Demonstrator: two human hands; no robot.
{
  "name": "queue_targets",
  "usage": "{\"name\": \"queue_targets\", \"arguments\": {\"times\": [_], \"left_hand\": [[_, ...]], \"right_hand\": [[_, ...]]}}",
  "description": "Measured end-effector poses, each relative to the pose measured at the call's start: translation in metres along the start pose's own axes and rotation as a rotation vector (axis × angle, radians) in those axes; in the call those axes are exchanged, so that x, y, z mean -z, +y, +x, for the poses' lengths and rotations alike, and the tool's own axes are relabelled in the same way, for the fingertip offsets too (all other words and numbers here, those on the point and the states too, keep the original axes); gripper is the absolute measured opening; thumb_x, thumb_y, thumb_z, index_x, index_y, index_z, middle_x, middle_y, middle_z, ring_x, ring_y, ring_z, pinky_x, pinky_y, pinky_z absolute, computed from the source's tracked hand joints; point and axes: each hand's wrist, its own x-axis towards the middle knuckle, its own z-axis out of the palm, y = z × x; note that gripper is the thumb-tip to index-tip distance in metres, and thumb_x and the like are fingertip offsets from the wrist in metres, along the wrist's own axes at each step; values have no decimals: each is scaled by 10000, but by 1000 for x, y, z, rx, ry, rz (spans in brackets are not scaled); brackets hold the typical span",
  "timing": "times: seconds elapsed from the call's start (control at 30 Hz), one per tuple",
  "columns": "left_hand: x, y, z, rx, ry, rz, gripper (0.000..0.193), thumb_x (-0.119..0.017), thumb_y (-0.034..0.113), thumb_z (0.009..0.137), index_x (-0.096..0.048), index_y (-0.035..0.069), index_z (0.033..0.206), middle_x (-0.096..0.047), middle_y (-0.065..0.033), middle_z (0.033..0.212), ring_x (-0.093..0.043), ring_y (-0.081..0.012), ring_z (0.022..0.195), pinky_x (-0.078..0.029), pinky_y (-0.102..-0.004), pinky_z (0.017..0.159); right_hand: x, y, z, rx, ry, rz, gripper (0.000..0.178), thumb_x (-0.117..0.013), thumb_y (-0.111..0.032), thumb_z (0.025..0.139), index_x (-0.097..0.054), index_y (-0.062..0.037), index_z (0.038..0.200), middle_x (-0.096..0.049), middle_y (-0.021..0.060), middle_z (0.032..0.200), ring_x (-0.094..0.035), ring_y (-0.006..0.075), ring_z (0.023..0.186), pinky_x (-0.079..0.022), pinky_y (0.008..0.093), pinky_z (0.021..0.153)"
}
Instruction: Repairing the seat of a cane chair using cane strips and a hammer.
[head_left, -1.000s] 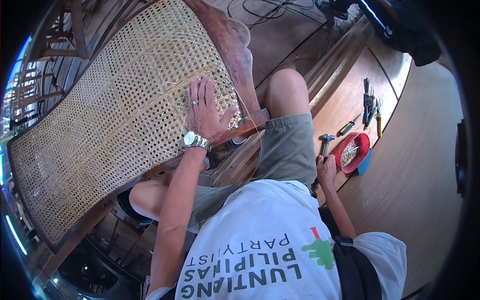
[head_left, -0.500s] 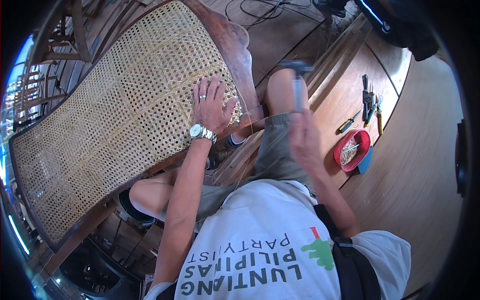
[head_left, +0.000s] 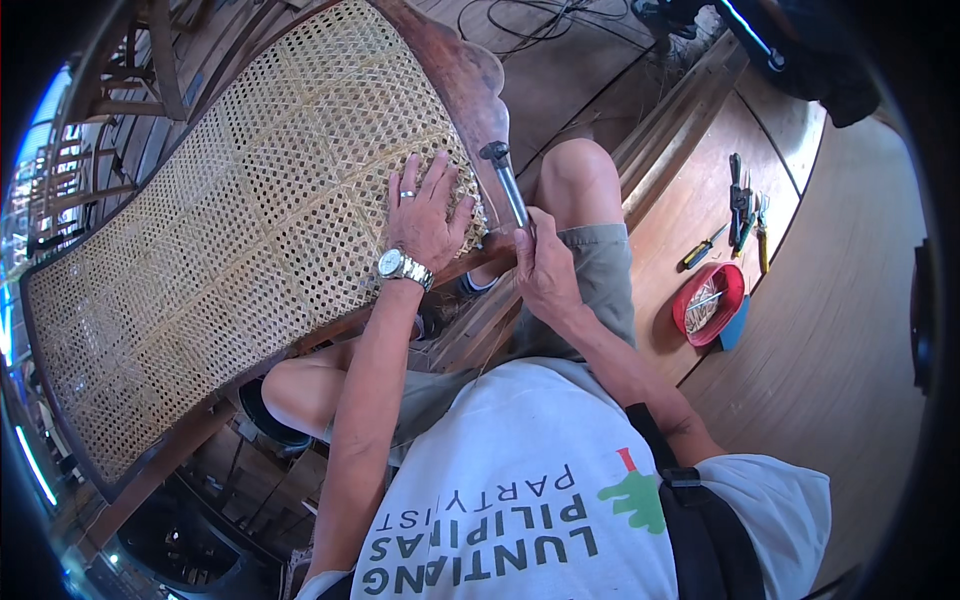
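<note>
A woven cane panel [head_left: 240,220] set in a dark wooden frame [head_left: 465,70] slants across my left side, its right end near my knees. My left hand [head_left: 428,222] lies flat on the weave near that end, fingers spread, with a ring and a metal wristwatch [head_left: 403,266] on it. My right hand [head_left: 546,268] is closed around the handle of a hammer [head_left: 512,190]. The hammer's dark head is over the frame's right edge, to the right of my left fingers. Whether it touches the wood I cannot tell.
Right of my knee, a red container [head_left: 738,288] holds many thin pale pieces, with a blue object [head_left: 735,325] beside it. Near it lie a screwdriver [head_left: 704,248] and pliers [head_left: 763,232]. Long planks [head_left: 680,115] run past my knee. Black cables [head_left: 520,28] curl at the top.
The hammer has swung left and down, from over my right knee to the frame's edge, my right hand moving with it. My left hand stays on the cane.
</note>
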Motion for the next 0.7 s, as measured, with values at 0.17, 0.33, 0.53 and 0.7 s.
{"name": "queue_targets", "arguments": {"times": [0.17,0.33,0.53,0.7], "left_hand": [[0,0,0,0,7,-3,542,-588,467,1059,-675,88,1436,-477,-80,1676,-336,-405,1575,-203,-626,1302],[-1,-1,0,-5,6,4,536,-600,464,1049,-679,95,1430,-490,-80,1668,-346,-406,1568,-212,-628,1298],[-1,-1,-1,-10,15,12,530,-620,457,1038,-682,98,1423,-496,-78,1663,-349,-406,1565,-225,-627,1294],[-3,-1,1,-14,20,3,522,-625,444,1038,-674,99,1426,-500,-75,1660,-356,-410,1562,-222,-630,1295]], "right_hand": [[-7,6,4,134,37,-47,463,-543,-79,1115,-443,-45,1565,-675,279,1199,-711,445,1057,-574,479,890],[-7,15,-1,236,6,-62,485,-553,-48,1102,-454,-53,1576,-679,267,1175,-707,433,1052,-576,485,887],[-23,15,13,241,45,-44,499,-583,-4,1079,-477,-43,1564,-674,261,1153,-708,416,1022,-578,457,878],[-15,8,8,286,100,-6,503,-596,0,1072,-485,-42,1561,-666,256,1161,-707,410,1009,-578,446,871]]}}
